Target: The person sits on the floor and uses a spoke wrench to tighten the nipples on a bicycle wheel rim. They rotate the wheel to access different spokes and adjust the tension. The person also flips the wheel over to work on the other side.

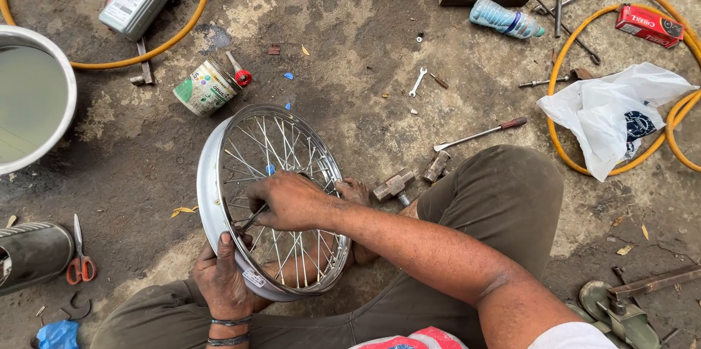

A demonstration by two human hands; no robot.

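Observation:
A chrome spoked wheel rim [212, 166] stands tilted on the ground between my knees. My left hand [221, 276] grips the rim's near lower edge from outside. My right hand [286, 199] reaches across the spokes [281, 144] and is closed on a thin metal tool at a spoke near the rim's left inner side. Part of the hub is hidden behind my right hand.
A hammer [394, 185] and a screwdriver [478, 133] lie right of the wheel. A tin can [204, 87], an oil bottle [137, 1], a yellow hose [191, 20], a white basin [36, 97], scissors [79, 258], a plastic bag [613, 112] and loose wrenches surround me.

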